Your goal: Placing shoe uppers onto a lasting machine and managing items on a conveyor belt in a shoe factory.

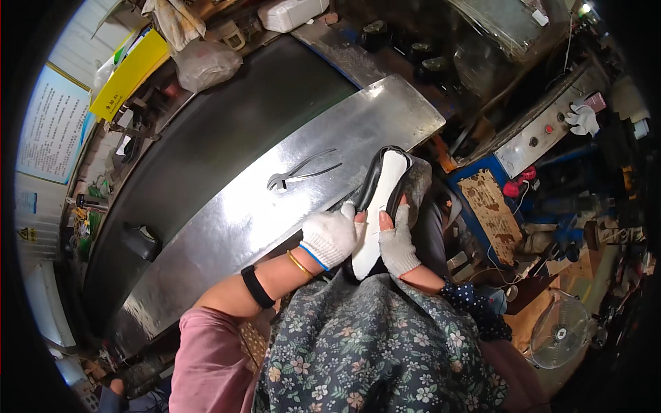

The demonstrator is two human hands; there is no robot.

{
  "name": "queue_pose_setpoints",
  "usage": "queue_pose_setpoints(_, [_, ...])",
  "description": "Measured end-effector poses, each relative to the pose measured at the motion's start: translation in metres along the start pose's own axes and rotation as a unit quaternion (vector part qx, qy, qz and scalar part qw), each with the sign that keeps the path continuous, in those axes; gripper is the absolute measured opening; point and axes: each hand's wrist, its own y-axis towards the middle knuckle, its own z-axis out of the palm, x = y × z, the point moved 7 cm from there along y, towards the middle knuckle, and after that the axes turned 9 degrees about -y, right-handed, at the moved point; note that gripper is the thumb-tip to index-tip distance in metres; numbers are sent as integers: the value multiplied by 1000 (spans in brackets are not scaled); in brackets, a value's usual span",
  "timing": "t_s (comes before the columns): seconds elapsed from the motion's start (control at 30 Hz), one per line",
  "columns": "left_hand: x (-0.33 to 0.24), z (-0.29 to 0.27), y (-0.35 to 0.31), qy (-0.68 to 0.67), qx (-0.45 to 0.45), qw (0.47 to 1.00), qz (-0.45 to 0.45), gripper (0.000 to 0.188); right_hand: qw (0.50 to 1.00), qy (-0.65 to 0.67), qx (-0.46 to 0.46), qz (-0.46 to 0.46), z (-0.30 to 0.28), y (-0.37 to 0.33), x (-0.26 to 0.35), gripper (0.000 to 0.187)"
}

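A black shoe upper (372, 180) lies bottom up over my lap, with a long white insole (381, 206) showing along its length. My left hand (332, 236), in a white knitted glove with bare fingertips, is closed on the shoe's left edge, its thumb on the insole. Gripping the opposite edge is my right hand (399, 246), gloved the same way, its thumb pressed against the side. Most of the fingers are hidden beneath the shoe. Metal pincers (279, 182) rest on the shiny metal table (227, 227) beyond my left hand, touched by neither hand.
A dark conveyor belt (268, 89) curves behind the metal table, carrying a black shoe (142, 241) at its left. To the right stand a blue-framed machine (475, 199), a control panel (530, 141) with a white glove (582, 120), and a fan (561, 330).
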Motion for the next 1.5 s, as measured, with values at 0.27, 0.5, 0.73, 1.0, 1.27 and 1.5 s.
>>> queue_pose_setpoints(0.27, [31, 57, -49, -556, -123, 809, -144, 58, 991, 34, 88, -94, -18, 1, 34, 68])
queue_pose_setpoints(0.5, [17, 21, 12, -876, -80, 440, -180, 57, 956, 13, 189, -223, -31, 17, 104, 86])
queue_pose_setpoints(0.73, [-79, -4, -3, -660, 120, 738, 73, 60, 956, 284, 74, -21, -173, -10, 86, 86])
queue_pose_setpoints(1.0, [-28, 80, 4, -530, 162, 829, 82, 28, 918, -102, -365, -118, -460, -46, 81, 75])
queue_pose_setpoints(1.27, [-68, 46, -15, -299, -80, 901, 304, 27, 805, -325, -488, 90, -623, -48, 76, 78])
queue_pose_setpoints(1.5, [-75, 44, -19, -238, -78, 917, 310, 28, 847, -316, -404, 140, -644, -41, 63, 78])
